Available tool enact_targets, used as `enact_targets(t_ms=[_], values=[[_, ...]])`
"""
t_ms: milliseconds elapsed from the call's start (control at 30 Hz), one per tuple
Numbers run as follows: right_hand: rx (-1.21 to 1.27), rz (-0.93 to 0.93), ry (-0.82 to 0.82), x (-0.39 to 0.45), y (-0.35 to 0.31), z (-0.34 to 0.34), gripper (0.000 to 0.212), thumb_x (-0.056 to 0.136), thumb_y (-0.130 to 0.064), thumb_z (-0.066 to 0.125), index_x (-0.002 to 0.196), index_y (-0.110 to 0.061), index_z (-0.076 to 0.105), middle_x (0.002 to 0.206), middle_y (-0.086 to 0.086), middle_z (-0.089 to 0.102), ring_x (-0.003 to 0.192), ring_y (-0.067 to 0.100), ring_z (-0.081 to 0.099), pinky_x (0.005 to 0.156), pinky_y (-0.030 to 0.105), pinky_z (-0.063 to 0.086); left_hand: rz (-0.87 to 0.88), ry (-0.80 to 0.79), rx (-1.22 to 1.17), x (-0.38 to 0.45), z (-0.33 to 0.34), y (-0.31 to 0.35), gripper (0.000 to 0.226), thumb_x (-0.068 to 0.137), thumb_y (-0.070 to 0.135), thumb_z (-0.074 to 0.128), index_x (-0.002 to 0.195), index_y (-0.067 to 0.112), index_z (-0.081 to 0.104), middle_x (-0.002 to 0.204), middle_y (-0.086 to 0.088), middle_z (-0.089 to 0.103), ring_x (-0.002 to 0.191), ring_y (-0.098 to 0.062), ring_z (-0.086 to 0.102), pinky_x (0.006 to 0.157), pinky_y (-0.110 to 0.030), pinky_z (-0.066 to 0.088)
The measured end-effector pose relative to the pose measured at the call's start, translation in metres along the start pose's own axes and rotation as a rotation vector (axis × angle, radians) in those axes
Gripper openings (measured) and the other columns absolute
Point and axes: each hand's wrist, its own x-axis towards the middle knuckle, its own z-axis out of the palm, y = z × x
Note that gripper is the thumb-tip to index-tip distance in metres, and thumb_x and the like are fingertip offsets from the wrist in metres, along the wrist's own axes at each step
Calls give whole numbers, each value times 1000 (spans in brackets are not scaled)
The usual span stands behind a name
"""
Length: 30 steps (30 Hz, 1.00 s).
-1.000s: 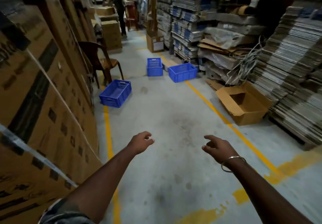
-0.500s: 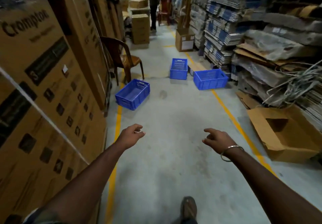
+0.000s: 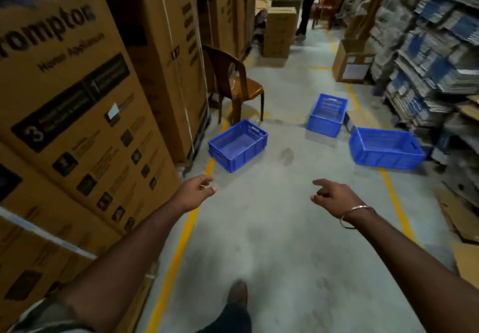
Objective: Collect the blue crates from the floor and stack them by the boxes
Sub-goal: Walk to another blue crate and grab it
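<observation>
Three empty blue crates lie on the grey floor ahead. The nearest crate [image 3: 238, 146] sits on the yellow line beside the tall cardboard boxes [image 3: 77, 115] on the left. A second crate [image 3: 327, 115] stands farther back in the aisle, and a third crate [image 3: 386, 148] lies at the right by the shelving. My left hand [image 3: 198, 192] is stretched forward, loosely curled and holding nothing, a short way in front of the nearest crate. My right hand [image 3: 334, 198], with a bracelet on the wrist, reaches forward with relaxed fingers, also holding nothing.
A brown plastic chair [image 3: 238, 86] stands behind the nearest crate. Stacked flat cartons fill the shelving [image 3: 435, 60] on the right. Cardboard boxes [image 3: 278, 32] and a person's legs [image 3: 307, 8] are at the aisle's far end. Torn cardboard [image 3: 458, 218] lies at the right edge.
I have walked forward down the aisle, so the crates and the chair are closer and larger. Both arms stay stretched out in front with nothing in the hands.
</observation>
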Motion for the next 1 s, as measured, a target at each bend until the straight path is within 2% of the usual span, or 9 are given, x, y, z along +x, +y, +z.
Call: enact_targets(t_ms=[100,233,333,467,567,733,800,900,1000], values=[[-7,-50,-35,89,-17,-3,51,83,-39,68,131,-26,56,109,1,72,101,17,66,89,26,47,-59,35,11,71,-17,0,47,90,29,74,133,12,62,129,-11,63,118,-27,63,103,-44,51],[-23,-69,-97,203,-42,-3,52,83,-43,66,132,-28,55,109,-1,72,100,15,65,86,23,45,-93,92,-2,169,-39,1,56,83,37,75,132,14,63,126,-8,64,117,-25,63,103,-44,51],[-46,-66,-125,282,-66,-12,53,83,-44,65,132,-29,54,107,-2,73,99,15,65,84,23,43,-121,81,-12,244,-60,10,46,91,25,73,133,10,62,130,-10,64,120,-25,62,105,-44,50],[-20,-86,-145,371,-89,-22,52,84,-41,66,133,-28,54,106,-1,73,98,16,65,85,25,45,-169,94,-20,336,-79,17,65,72,50,67,127,16,66,126,-10,69,117,-24,64,103,-46,51],[-21,-58,-171,435,-92,-27,52,84,-40,67,132,-28,54,107,0,72,100,17,65,89,27,47,-194,70,-29,406,-79,13,76,63,57,63,128,17,65,123,-8,69,114,-24,65,102,-45,52],[-93,-89,-218,563,-90,-38,51,85,-39,66,132,-26,54,106,-2,73,103,18,64,88,26,45,-276,49,-40,513,-70,16,59,79,40,71,130,13,63,124,-12,66,113,-30,64,97,-45,54],[-112,-106,-237,616,-91,-39,51,85,-39,66,133,-26,54,110,0,73,107,21,64,92,29,46,-322,71,-40,548,-63,21,54,82,35,72,129,11,63,123,-14,66,112,-31,64,95,-44,53],[-148,-121,-303,691,-91,-41,50,84,-37,67,131,-25,56,109,3,73,109,24,63,95,32,48,-390,120,-71,589,-53,39,37,92,18,71,126,7,64,119,-16,67,107,-28,63,91,-40,51],[-280,-193,-357,772,-100,-46,45,84,-36,67,126,-22,59,107,8,73,107,28,64,93,33,48,-421,169,-106,632,-56,51,35,91,20,71,124,10,66,114,-10,67,108,-26,63,94,-38,50]])
